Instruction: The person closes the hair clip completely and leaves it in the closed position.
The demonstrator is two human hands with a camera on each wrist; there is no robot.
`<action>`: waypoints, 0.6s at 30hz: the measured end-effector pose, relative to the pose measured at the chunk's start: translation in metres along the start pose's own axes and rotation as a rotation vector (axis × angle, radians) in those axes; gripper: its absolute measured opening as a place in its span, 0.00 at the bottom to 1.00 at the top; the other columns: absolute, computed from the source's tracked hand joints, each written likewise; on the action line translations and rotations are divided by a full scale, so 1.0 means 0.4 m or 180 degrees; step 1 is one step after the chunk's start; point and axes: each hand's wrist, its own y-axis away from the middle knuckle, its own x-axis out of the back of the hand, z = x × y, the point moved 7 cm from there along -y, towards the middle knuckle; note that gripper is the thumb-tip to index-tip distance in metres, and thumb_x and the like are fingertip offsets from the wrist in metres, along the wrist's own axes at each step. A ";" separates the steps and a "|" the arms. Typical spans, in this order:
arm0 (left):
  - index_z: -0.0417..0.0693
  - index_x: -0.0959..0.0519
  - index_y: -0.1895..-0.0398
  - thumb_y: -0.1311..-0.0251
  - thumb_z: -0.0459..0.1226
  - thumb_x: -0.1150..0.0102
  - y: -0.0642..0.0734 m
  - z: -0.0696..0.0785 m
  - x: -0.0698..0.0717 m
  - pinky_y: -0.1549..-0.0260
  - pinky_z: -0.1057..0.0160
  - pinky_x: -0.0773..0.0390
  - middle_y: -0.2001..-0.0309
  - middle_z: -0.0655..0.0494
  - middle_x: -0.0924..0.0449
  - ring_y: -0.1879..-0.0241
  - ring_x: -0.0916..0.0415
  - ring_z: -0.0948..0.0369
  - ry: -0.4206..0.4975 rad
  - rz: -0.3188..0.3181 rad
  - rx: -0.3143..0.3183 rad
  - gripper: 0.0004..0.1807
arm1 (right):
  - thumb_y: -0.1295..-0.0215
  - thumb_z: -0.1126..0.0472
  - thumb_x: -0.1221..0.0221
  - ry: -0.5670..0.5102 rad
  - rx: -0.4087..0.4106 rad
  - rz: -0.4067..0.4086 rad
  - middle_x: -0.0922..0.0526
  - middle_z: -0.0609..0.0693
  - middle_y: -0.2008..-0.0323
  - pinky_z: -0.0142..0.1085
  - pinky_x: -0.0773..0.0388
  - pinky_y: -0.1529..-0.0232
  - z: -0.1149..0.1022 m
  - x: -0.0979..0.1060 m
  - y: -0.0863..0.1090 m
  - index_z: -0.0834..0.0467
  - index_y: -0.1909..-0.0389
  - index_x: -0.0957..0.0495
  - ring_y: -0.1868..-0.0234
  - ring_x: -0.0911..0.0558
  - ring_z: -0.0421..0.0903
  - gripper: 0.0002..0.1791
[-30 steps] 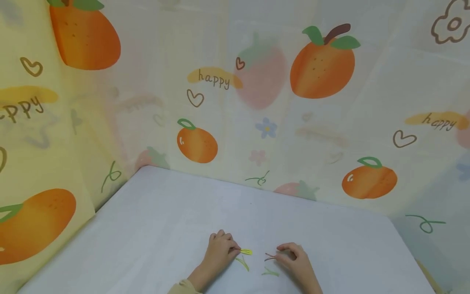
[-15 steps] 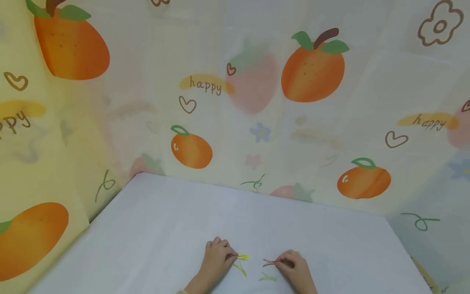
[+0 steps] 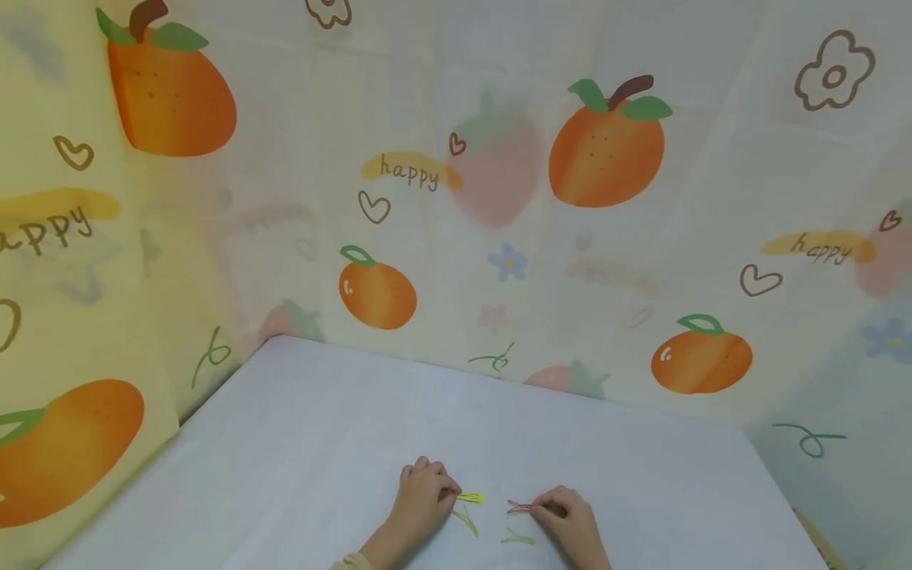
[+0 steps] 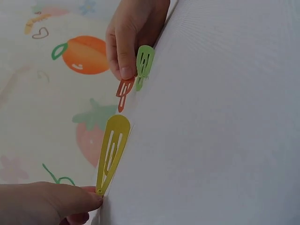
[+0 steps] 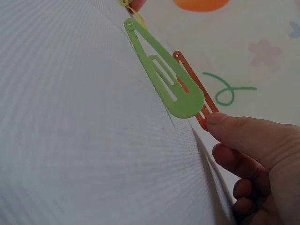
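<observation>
My left hand (image 3: 420,503) pinches a yellow snap hair clip (image 4: 119,123) by its narrow end, thumb against finger. The clip's wide end points towards my right hand (image 3: 570,514). Between thumb and fingertip the right hand pinches an orange-red snap hair clip (image 5: 198,84) by its wide end, narrow end towards the left hand. A light green snap hair clip (image 5: 190,103) lies nearer me, just below the orange-red one. Just beside the left hand's fingertips lies a yellow-green, V-shaped clip (image 3: 470,526). The remaining fingers of both hands are curled.
A white-covered table (image 3: 321,443) spreads under both hands. Behind it and along its left side hangs a pale curtain (image 3: 456,317) printed with oranges, strawberries and hearts. The table's back edge meets this curtain.
The right thumb and forefinger, apart a second ago, have closed on the orange-red clip, which has moved slightly left. The left hand keeps its pinch on the yellow clip. The head view shifts slightly.
</observation>
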 end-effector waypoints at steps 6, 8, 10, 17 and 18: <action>0.57 0.24 0.81 0.66 0.38 0.44 -0.020 0.042 -0.002 0.78 0.65 0.46 0.80 0.70 0.35 0.77 0.44 0.68 0.0210 -0.0082 0.0097 0.04 | 0.62 0.48 0.43 -0.0031 -0.0101 0.0040 0.28 0.35 0.80 0.32 0.38 0.72 0.014 0.009 0.002 0.43 0.83 0.26 0.74 0.33 0.37 0.05; 0.55 0.24 0.79 0.64 0.41 0.44 -0.032 0.074 -0.007 0.78 0.67 0.44 0.78 0.68 0.34 0.76 0.44 0.67 0.0359 -0.0075 0.0002 0.05 | 0.62 0.49 0.42 -0.0093 -0.0061 0.0105 0.28 0.36 0.80 0.32 0.38 0.72 0.015 0.013 0.003 0.44 0.83 0.26 0.74 0.33 0.38 0.05; 0.53 0.24 0.77 0.62 0.46 0.44 -0.043 0.106 -0.021 0.78 0.68 0.42 0.76 0.67 0.32 0.75 0.43 0.67 0.0436 -0.0116 -0.0150 0.09 | 0.62 0.51 0.42 -0.0182 0.0002 0.0204 0.28 0.37 0.80 0.32 0.37 0.72 0.015 0.015 0.003 0.45 0.83 0.26 0.74 0.32 0.38 0.04; 0.57 0.23 0.77 0.65 0.55 0.47 -0.059 0.150 -0.090 0.78 0.69 0.41 0.75 0.68 0.34 0.73 0.43 0.67 0.0019 -0.0302 -0.0394 0.16 | 0.62 0.51 0.41 -0.0430 -0.0015 0.0321 0.28 0.38 0.80 0.31 0.37 0.75 0.018 0.002 0.002 0.46 0.83 0.26 0.76 0.33 0.39 0.05; 0.58 0.23 0.77 0.65 0.54 0.46 -0.059 0.150 -0.090 0.79 0.70 0.42 0.75 0.69 0.34 0.74 0.43 0.67 0.0012 -0.0278 -0.0383 0.14 | 0.62 0.51 0.41 -0.0465 -0.0024 0.0297 0.28 0.39 0.80 0.31 0.37 0.75 0.017 0.001 0.003 0.46 0.82 0.26 0.76 0.34 0.39 0.05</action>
